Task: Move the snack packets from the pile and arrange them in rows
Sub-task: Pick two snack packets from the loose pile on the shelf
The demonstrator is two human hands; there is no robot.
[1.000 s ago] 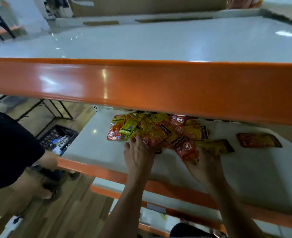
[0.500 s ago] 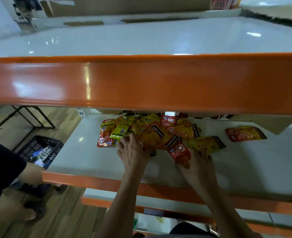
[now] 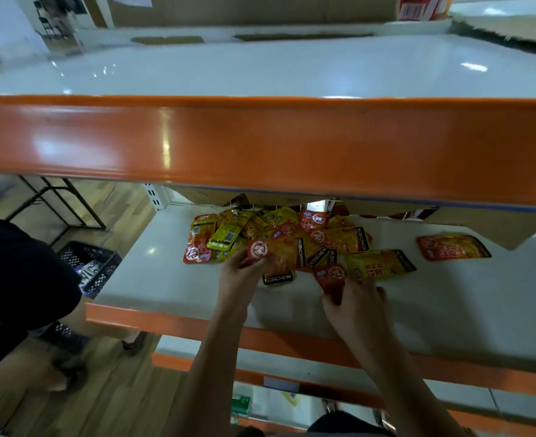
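— White shelf board (image 3: 153, 279) with an orange front lip, sitting under a thick orange beam (image 3: 260, 143); wooden floor off to the left. Where are the packets?

— Most sit in a loose pile (image 3: 279, 238) toward the back of that board, red and yellow ones overlapping at all angles. Two lie out to the right: a yellow packet (image 3: 380, 264) just beside the pile, and an orange-red packet (image 3: 452, 246) well apart from it, flat on the board.

— And the left hand (image 3: 240, 279)?

— At the near edge of the pile. Its fingers (image 3: 260, 261) are curled and closed onto the corner of an orange packet with a red end (image 3: 279, 252), thumb side against the red patch with the white circle.

— Lifted?

— Cannot tell; the packet overlaps the others.

— The right hand (image 3: 358, 305)?

— Lower and to the right, just in front of the pile. Thumb and fingers are pinched on the near end of a small red packet (image 3: 331, 275). The remaining fingers are spread a little, and the tips of some touch the near edge of the yellow packet.

— Anything else around?

— Someone in dark clothing stands at the left, beside a black plastic crate (image 3: 93, 266) on the floor.
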